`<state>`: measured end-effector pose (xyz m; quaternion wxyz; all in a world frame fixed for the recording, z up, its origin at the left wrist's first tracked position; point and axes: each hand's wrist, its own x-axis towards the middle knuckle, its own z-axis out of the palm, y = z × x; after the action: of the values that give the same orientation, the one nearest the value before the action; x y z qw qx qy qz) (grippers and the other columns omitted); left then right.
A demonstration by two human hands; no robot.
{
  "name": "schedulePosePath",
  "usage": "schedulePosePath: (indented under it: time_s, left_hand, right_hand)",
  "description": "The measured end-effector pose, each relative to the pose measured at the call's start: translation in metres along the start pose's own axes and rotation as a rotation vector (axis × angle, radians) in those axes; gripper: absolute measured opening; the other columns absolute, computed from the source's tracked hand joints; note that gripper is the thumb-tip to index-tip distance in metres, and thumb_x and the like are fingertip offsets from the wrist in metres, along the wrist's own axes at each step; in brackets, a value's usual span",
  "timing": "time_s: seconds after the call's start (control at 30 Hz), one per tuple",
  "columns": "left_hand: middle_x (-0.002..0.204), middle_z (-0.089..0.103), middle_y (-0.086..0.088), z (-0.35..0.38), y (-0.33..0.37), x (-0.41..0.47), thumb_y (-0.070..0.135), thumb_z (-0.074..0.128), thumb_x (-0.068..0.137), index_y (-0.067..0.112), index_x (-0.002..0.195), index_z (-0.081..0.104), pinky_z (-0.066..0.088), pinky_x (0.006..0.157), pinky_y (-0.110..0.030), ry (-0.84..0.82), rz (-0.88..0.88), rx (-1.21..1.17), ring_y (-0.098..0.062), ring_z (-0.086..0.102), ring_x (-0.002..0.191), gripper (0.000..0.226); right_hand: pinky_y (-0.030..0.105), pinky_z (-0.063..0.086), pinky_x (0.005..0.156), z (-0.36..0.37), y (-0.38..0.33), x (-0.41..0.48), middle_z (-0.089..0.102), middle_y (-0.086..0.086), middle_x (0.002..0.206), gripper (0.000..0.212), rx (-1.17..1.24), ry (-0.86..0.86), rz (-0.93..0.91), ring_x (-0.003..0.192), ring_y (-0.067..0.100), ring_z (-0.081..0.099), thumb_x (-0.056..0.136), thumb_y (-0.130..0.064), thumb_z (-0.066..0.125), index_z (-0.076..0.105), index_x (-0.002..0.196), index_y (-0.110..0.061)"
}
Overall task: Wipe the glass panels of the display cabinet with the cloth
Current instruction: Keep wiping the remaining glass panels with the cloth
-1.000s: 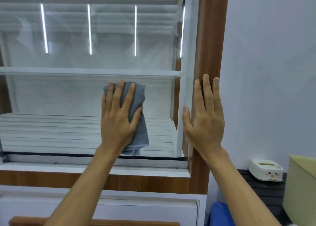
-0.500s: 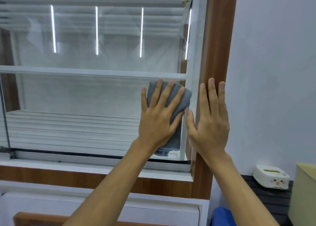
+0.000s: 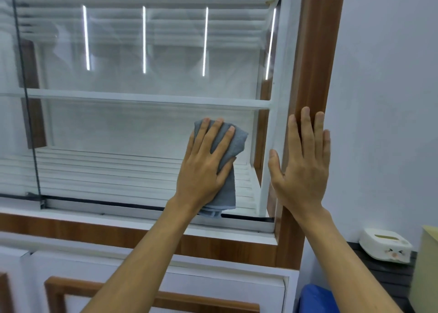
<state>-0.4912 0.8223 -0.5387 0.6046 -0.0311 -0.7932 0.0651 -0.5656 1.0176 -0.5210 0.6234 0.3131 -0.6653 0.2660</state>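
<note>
Cloth (image 3: 233,142) under L hand (image 3: 203,170) on glass (image 3: 118,127)

Display cabinet, lower right pane.
My left hand (image 3: 203,168) presses the folded grey cloth (image 3: 228,191) flat against the glass panel (image 3: 118,127); my right hand (image 3: 301,170) rests, fingers straight, on the wooden frame (image 3: 312,52).

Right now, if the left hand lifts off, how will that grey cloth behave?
Likely floppy: the grey cloth droops in folds below the left hand. Probably light; it would likely drop off the glass panel, since the hand only presses it flat.
</note>
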Motion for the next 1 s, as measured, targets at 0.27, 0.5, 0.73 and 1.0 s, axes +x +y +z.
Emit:
schedulePosePath:
  time_s: [0.27, 0.5, 0.73, 1.0]
  left_hand:
    - [0.161, 0.029, -0.016, -0.015, 0.005, 0.003, 0.045, 0.041, 0.106, 0.009, 0.154, 0.035, 0.024, 0.123, -0.054, 0.049, -0.023, -0.156, -0.032, 0.017, 0.154, 0.06]
    - [0.161, 0.028, -0.018, -0.042, -0.004, 0.007, 0.042, 0.04, 0.107, 0.003, 0.151, 0.041, 0.024, 0.123, -0.055, 0.112, -0.032, -0.218, -0.032, 0.017, 0.155, 0.058]
    - [0.164, 0.022, -0.017, -0.081, -0.028, 0.014, 0.038, 0.055, 0.101, 0.007, 0.152, 0.039, 0.023, 0.125, -0.053, 0.118, -0.021, -0.31, -0.031, 0.013, 0.156, 0.062]
    - [0.17, 0.003, -0.004, -0.12, -0.055, 0.082, 0.041, 0.069, 0.089, 0.022, 0.152, 0.042, 0.029, 0.123, -0.031, 0.079, -0.235, -0.573, -0.013, 0.01, 0.156, 0.071]
  right_hand:
    - [0.041, 0.027, 0.116, -0.007, -0.026, 0.006, 0.061, 0.009, 0.137, 0.043, 0.23, 0.091, -0.04, 0.133, 0.028, 0.05, 0.098, -0.036, 0.053, 0.062, 0.131, -0.01]
    - [0.036, 0.058, 0.077, -0.006, -0.085, 0.029, 0.069, -0.009, 0.106, 0.049, 0.676, -0.339, 0.222, 0.092, 0.007, 0.065, 0.097, -0.056, 0.049, 0.058, 0.131, -0.023]
    - [0.037, 0.061, 0.074, -0.006, -0.12, 0.052, 0.074, -0.005, 0.093, 0.019, 1.037, -0.214, 0.358, 0.086, 0.012, 0.072, 0.096, -0.019, 0.066, 0.066, 0.115, -0.019]
    - [0.027, 0.058, 0.073, 0.0, -0.146, 0.149, 0.075, -0.005, 0.086, 0.02, 1.187, -0.129, 0.522, 0.084, 0.013, 0.073, 0.095, -0.013, 0.067, 0.067, 0.102, -0.033]
